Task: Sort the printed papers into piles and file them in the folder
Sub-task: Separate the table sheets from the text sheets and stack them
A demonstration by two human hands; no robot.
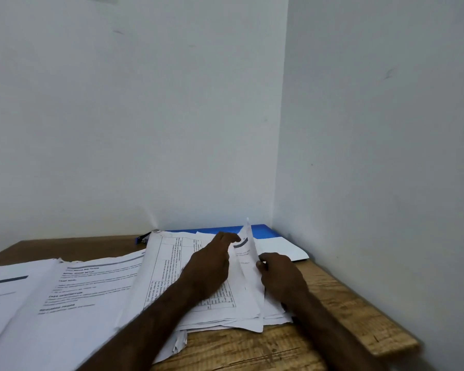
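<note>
A thick pile of printed papers point(169, 279) with a table on its top sheet lies on the wooden table point(340, 298). My left hand point(209, 269) rests flat on that pile, fingers stretched toward a lifted sheet. My right hand point(279, 274) pinches the lifted sheet point(248, 253) by its right edge, so it stands nearly upright. A blue folder point(260, 231) lies at the back right against the wall, with white paper point(281, 249) on it. Two more piles lie to the left: one with bold headings point(86, 287) and one with a dark bar point(3, 287).
A dark pen-like object point(144, 238) lies at the back behind the piles. Walls close the table in at the back and on the right. Bare wood shows along the table's right side and front edge point(252, 349).
</note>
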